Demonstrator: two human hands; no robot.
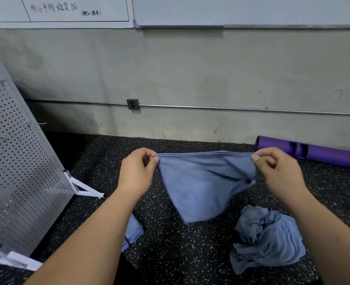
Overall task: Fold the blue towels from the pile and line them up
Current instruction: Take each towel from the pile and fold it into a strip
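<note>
A blue towel (202, 186) hangs in the air in front of me, stretched by its top edge. My left hand (138, 171) pinches the towel's left corner and my right hand (276, 169) pinches its right corner. The cloth droops to a point above the speckled black floor (180, 254). A crumpled pile of blue towels (266, 237) lies on the floor at the lower right. Folded blue towels (134, 231) lie on the floor at the lower left, partly hidden by my left forearm.
A perforated grey metal panel (17, 161) on white feet leans at the left. A rolled purple mat (313, 153) lies along the grey concrete wall (190, 79) at the right. A conduit with an outlet box (133, 104) runs along the wall.
</note>
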